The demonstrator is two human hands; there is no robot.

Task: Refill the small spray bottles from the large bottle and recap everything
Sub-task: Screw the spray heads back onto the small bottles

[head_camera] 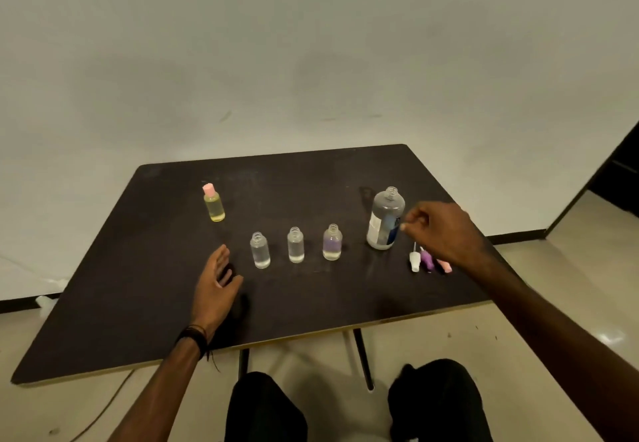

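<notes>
Hands (216, 282) apart, three small bottles (295, 245) between, large bottle (385, 218) right

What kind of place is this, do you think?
Probably a bare workroom or recording space, not a home: one dark table, a blank white wall and a pale tiled floor.

Your one head-worn camera is looking forward and down, seemingly from close above the near edge of the table (138, 303).

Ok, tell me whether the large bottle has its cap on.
No: the large bottle stands open on the table, its bare threaded neck showing, with no cap on it.
</notes>
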